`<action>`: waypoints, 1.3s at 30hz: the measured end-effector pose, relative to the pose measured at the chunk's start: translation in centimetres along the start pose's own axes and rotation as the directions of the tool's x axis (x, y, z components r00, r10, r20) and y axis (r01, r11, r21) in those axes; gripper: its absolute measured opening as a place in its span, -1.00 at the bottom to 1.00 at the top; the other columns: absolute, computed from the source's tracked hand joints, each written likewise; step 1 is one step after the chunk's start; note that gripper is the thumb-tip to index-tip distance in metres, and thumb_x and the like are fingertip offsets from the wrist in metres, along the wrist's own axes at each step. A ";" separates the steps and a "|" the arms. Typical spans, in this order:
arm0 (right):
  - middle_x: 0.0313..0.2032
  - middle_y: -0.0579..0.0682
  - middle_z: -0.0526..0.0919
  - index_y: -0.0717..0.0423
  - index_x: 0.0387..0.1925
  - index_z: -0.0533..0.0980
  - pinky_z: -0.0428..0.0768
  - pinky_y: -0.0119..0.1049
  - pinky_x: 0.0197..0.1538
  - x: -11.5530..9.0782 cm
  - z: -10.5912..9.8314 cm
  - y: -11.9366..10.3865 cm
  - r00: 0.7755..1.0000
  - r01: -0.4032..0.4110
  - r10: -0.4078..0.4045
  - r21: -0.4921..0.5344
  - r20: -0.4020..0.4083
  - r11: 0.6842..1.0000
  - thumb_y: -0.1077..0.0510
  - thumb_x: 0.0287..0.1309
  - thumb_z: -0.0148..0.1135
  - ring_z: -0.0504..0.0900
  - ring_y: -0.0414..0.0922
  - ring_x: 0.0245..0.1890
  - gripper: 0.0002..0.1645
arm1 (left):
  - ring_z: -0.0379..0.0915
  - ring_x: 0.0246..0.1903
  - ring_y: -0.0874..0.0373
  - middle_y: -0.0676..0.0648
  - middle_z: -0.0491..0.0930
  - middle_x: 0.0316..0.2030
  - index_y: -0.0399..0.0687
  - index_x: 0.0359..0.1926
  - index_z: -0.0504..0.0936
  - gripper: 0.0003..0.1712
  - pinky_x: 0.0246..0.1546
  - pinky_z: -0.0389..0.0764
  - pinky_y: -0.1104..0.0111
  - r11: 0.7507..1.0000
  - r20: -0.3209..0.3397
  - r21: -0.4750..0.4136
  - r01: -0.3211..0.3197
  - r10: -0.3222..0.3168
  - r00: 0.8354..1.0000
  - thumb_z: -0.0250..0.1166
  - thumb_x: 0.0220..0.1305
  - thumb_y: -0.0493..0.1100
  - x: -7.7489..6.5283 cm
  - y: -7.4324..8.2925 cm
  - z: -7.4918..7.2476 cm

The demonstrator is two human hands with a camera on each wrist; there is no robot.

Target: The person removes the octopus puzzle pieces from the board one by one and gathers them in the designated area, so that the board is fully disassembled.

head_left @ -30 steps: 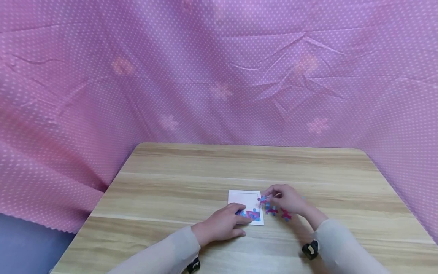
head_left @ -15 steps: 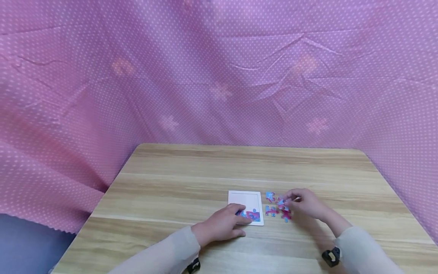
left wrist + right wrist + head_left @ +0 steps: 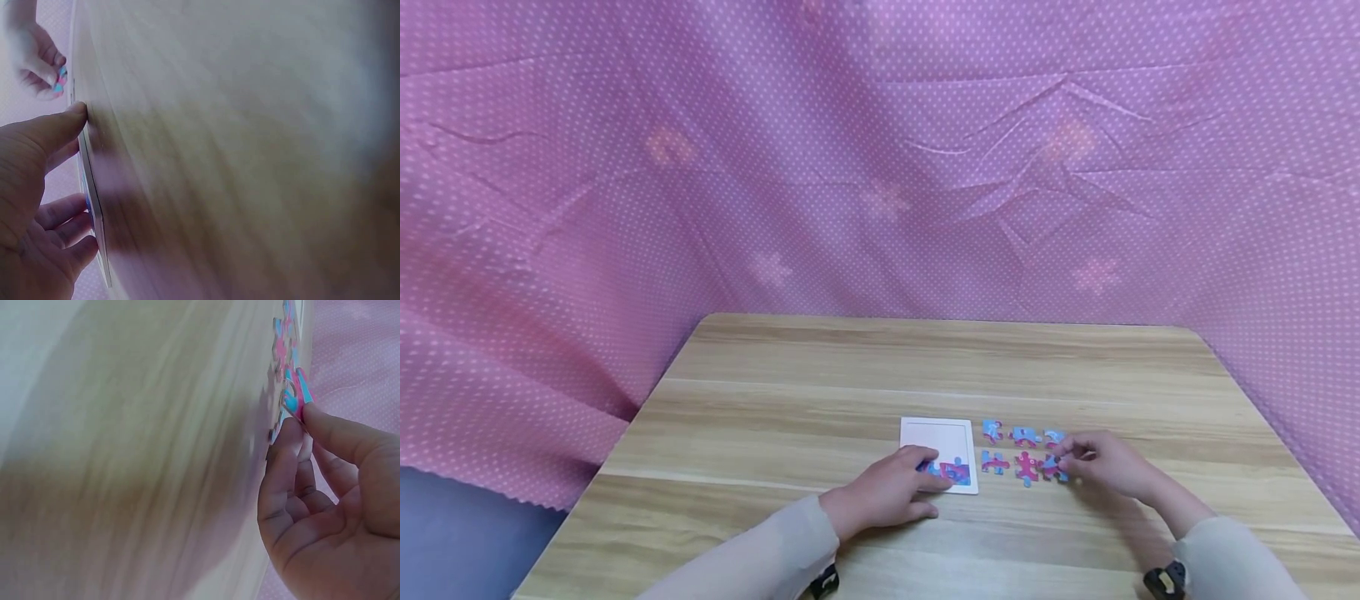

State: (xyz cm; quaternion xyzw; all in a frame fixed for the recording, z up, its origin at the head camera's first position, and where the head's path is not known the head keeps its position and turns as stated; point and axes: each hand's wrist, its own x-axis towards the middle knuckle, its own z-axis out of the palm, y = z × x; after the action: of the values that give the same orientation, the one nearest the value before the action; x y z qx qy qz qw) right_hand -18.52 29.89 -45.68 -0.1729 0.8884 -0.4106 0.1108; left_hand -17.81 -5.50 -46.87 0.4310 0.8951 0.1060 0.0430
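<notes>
My left hand (image 3: 891,487) rests with fingers spread on the lower left of a white puzzle tray (image 3: 934,429), over pink and blue pieces (image 3: 956,472) set along its bottom. The left wrist view shows those fingers (image 3: 65,212) lying on the tray's edge (image 3: 98,219). At the right end of the loose pieces, my right hand (image 3: 1108,462) pinches a pink and blue puzzle piece (image 3: 299,394) between thumb and fingers, tilted up. The same piece (image 3: 60,80) shows in the left wrist view.
Several loose puzzle pieces (image 3: 1025,436) lie in two rows right of the tray. The wooden table (image 3: 820,358) reaches back to a pink dotted cloth (image 3: 880,167), which also hangs at both sides.
My right hand has moved rightward from the tray's right edge, and the loose pieces it left behind now lie spread in two rows. My left hand has stayed in place.
</notes>
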 end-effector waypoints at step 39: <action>-0.38 -0.07 0.61 0.17 -0.20 0.58 0.61 -0.29 -0.41 2.9 3.7 -3.6 0.989 -0.128 0.131 0.047 -0.069 0.991 0.16 0.07 0.38 0.57 -0.13 -0.39 -0.74 | 0.22 0.27 0.02 -0.08 0.34 0.28 0.19 0.22 0.52 -0.47 0.25 0.27 0.19 0.997 -0.042 -0.022 0.077 -0.078 0.996 0.26 0.24 0.16 -1.8 -2.5 -1.1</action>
State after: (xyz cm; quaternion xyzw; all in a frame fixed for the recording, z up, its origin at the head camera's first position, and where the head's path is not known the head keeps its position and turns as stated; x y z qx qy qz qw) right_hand -19.11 23.98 -45.43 -0.0974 0.8923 -0.4273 0.1088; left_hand -18.81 -8.56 -46.41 0.3930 0.9108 0.1224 0.0324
